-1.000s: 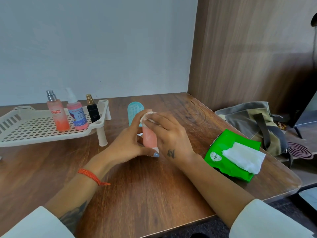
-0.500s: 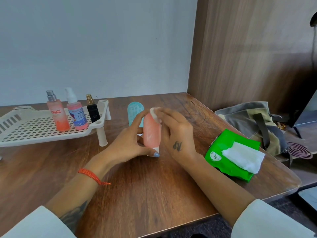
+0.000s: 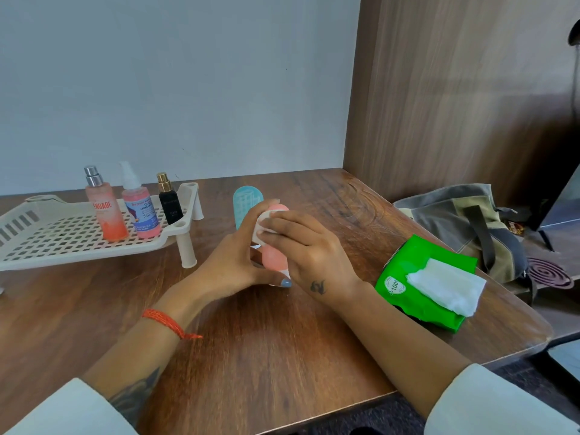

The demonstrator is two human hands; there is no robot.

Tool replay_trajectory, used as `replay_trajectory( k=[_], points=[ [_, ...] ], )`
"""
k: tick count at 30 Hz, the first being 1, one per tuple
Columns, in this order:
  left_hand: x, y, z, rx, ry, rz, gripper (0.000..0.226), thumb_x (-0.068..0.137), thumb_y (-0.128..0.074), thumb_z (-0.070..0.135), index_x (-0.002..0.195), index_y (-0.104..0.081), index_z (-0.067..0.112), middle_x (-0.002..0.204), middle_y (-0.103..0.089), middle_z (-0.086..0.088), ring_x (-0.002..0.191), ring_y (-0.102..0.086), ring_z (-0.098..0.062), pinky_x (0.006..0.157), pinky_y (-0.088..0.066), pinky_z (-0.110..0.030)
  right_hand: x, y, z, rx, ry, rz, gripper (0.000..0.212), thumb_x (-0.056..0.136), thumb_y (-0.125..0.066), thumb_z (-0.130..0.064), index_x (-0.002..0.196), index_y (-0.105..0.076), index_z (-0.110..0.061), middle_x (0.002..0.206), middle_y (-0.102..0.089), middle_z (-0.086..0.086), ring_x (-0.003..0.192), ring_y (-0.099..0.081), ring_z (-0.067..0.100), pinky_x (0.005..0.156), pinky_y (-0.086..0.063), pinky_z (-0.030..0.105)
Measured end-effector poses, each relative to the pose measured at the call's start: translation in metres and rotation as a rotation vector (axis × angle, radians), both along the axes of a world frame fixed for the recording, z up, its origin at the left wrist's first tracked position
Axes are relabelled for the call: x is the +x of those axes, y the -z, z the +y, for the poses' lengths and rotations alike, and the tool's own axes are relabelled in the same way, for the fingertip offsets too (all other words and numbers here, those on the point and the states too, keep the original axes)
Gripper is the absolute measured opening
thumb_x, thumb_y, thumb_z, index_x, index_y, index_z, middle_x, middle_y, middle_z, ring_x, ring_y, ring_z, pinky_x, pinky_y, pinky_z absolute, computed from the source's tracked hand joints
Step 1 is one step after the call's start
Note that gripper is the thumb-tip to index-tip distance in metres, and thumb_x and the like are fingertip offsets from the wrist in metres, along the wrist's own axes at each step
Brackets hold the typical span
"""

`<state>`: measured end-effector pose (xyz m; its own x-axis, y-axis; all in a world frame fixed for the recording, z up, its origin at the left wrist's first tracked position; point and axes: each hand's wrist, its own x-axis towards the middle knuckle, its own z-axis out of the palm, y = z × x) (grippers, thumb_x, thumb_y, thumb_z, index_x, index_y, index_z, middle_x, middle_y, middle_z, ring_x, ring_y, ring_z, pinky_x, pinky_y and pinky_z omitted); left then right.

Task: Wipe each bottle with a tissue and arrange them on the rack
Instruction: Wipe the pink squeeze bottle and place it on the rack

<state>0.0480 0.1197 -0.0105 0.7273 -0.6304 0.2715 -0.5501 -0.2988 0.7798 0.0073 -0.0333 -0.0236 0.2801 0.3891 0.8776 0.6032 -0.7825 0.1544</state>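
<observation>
White rack [image 3: 78,246] — three bottles [image 3: 138,208] upright inside

Single head view, looking forward and down, close over wooden table [image 3: 282,356]

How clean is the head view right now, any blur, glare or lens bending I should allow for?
Head view: lighting is soft and even, with no glare on the table. The hands, left hand and right hand, and the pink bottle are slightly soft; the rack bottle labels are only partly legible. Wide-angle bending curves the table edges and the wood panel.
</observation>
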Motion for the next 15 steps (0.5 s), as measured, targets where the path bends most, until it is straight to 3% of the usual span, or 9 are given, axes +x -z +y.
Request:
replay_trajectory(
  k=[5,9,15],
  points=[
    [0.0022,0.0011,-0.0006,-0.019,-0.002,0.019,0.111,0.053,-0.092,0.018,0.134,-0.024,0.055,0.125,-0.052,0.011,0.103,-0.063,-0.02,0.084,-0.056,-0.042,0.0042,0.0032,0.0019,-0.06,0.084,0.055,0.026,0.083,-0.055,-0.006,0.105,-0.068,0.001,0.111,-0.066,0.013,0.111,-0.052,0.023,0.097,-0.044,0.031],
    [0.0015,0.0012,-0.0007,-0.035,-0.002,0.033,0.11,0.056,-0.09,0.01,0.13,-0.026,0.06,0.114,-0.058,0.007,0.096,-0.065,-0.015,0.076,-0.058,-0.031,0.0023,0.003,0.0004,0.068,0.098,0.074,0.029,0.081,-0.055,-0.007,0.107,-0.067,0.001,0.112,-0.066,0.015,0.106,-0.06,0.03,0.094,-0.048,0.035],
    [0.0009,0.0001,-0.0006,-0.03,-0.019,0.066,0.11,0.056,-0.089,0.012,0.126,-0.023,0.064,0.107,-0.063,0.002,0.086,-0.07,-0.013,0.076,-0.059,-0.032,-0.0017,0.0022,0.0006,0.263,0.167,0.158,0.036,0.076,-0.063,-0.006,0.112,-0.066,-0.003,0.113,-0.066,0.011,0.103,-0.063,0.025,0.089,-0.05,0.031]
  ],
)
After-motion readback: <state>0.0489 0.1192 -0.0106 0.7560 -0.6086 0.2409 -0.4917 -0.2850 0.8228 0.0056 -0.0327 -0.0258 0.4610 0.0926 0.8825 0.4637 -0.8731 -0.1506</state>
